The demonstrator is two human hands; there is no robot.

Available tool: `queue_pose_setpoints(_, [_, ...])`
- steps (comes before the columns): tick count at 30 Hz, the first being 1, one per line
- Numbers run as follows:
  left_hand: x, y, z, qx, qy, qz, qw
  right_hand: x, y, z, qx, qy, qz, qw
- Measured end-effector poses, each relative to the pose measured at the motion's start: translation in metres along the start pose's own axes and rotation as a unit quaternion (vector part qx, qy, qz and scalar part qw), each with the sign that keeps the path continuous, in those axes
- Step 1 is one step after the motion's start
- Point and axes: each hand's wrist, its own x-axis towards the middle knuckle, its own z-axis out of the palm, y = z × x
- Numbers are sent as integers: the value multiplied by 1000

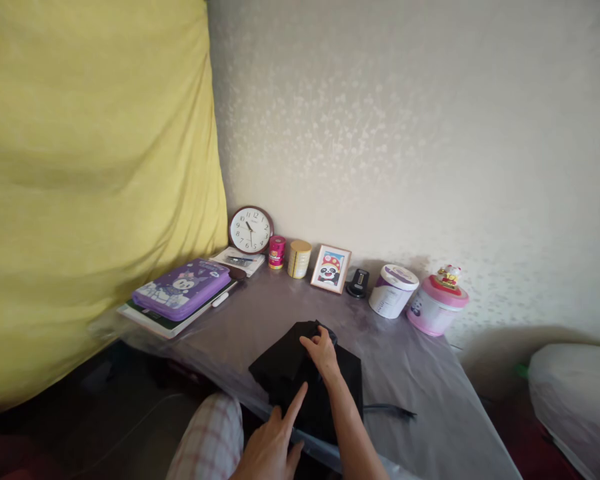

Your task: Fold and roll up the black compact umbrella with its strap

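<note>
A piece of black fabric (285,360) lies on the near part of the table, partly folded, with a thin dark strap (393,409) reaching out to its right. My right hand (321,352) is at its far edge, thumb and fingers pinched on a bunched bit of the fabric. Close to the table's front edge, my left hand (273,443) has its index finger stretched out over the fabric and its other fingers apart. My forearm and hands cover part of the fabric, so its exact kind cannot be told.
Along the wall stand a clock (251,230), a pink can (277,253), a yellow-lidded can (299,260), a panda picture frame (331,269), a black device (359,283), a white tub (393,292) and a pink tub (436,308). A purple case (183,289) lies on books at left.
</note>
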Motion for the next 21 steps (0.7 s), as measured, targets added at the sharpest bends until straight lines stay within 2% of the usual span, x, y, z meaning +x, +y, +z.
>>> queue_pose_setpoints(6, [11,2,-2,-23,-1,-26,999,-4,-6,-1,-30,-8,-27,999])
queue_pose_setpoints(10, [11,2,-1,-29,-1,-32,999,-10,-9,-3,14,-36,-49,998])
queue_pose_setpoints(12, [11,2,0,-33,1,-36,999,-20,-11,-8,51,-72,-102,991])
queue_pose_setpoints(14, [11,1,1,-40,-1,-44,998,-35,-12,-16,57,-93,-183,977])
queue_pose_setpoints(18, [13,0,2,-52,-6,-52,997,-63,-8,-31,-44,-75,-331,940])
queue_pose_setpoints(21, [13,3,2,-49,-5,-60,997,-58,5,-32,-126,-59,-387,911])
